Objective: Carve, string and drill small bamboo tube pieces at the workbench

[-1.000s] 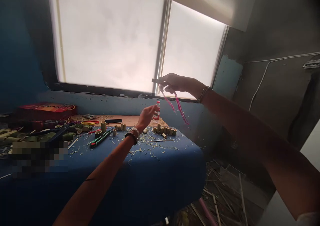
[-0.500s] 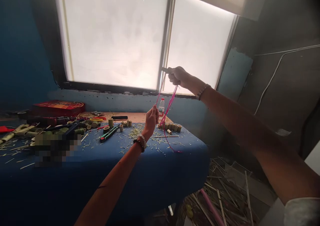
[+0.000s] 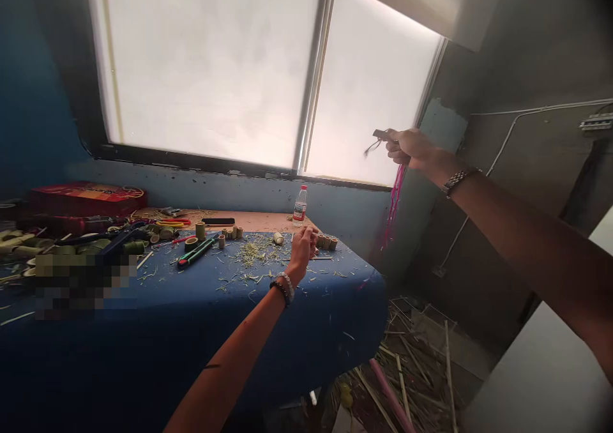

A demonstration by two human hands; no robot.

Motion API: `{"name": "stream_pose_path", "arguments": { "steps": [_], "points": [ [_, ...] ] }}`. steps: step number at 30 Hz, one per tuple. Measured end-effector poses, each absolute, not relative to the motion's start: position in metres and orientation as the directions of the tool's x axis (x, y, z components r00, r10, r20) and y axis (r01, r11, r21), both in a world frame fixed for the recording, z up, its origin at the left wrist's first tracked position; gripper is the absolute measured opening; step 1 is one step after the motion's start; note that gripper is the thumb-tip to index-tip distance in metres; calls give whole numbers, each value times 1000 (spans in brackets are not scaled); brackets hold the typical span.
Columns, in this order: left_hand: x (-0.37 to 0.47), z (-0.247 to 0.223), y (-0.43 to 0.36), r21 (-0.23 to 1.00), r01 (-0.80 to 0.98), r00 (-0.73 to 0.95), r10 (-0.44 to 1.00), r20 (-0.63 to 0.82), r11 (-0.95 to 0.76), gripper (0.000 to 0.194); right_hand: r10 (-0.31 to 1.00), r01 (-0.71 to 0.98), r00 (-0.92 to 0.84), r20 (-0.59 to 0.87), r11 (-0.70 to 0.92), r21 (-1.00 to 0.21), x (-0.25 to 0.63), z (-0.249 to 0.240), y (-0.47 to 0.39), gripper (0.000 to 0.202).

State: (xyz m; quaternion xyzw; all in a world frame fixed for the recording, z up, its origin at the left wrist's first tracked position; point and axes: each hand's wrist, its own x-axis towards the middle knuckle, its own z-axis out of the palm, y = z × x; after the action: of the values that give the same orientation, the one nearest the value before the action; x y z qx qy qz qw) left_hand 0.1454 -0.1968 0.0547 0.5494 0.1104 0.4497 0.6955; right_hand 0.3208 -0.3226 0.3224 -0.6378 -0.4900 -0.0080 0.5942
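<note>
My right hand (image 3: 412, 148) is raised high in front of the window, gripping a small dark object from which a pink string (image 3: 393, 204) hangs down in loose strands. My left hand (image 3: 303, 246) is lowered over the blue-covered table (image 3: 249, 305), fingers curled, right beside a row of short bamboo rings (image 3: 326, 242). Whether its fingers touch a ring I cannot tell. The string's lower end hangs free beyond the table's right end.
A plastic water bottle (image 3: 299, 205), a dark phone (image 3: 218, 221), a green utility knife (image 3: 194, 253), a tape roll (image 3: 191, 243) and bamboo shavings lie on the table. A red box (image 3: 86, 198) sits at the left. Bamboo strips litter the floor (image 3: 412, 375) at right.
My right hand swung to the right, carrying the pink string away. My left hand let go of the string and dropped to the bamboo rings on the table.
</note>
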Motion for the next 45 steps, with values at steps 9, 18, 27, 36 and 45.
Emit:
{"name": "stream_pose_path", "arguments": {
  "steps": [9, 18, 27, 36, 45],
  "points": [
    [130, 45, -205, 692, -232, 788, 285, 546, -683, 38, 878, 773, 351, 326, -75, -630, 316, 318, -331, 37],
    [107, 97, -179, 777, -525, 473, 640, 605, -347, 48, 992, 809, -123, -9, 94, -581, 238, 278, -299, 49],
    [74, 67, -180, 764, -638, 572, 604, 555, -97, 50, 860, 871, 81, 504, 185, -455, 238, 283, -260, 39],
    [56, 40, -183, 836, -539, 625, 618, 477, -101, 45, 618, 883, 284, 733, 130, -452, 287, 292, -264, 31],
    [57, 39, -186, 852, -468, 539, 687, 487, -237, 50, 815, 811, 140, 562, 230, -537, 248, 278, -278, 39]
  ]
}}
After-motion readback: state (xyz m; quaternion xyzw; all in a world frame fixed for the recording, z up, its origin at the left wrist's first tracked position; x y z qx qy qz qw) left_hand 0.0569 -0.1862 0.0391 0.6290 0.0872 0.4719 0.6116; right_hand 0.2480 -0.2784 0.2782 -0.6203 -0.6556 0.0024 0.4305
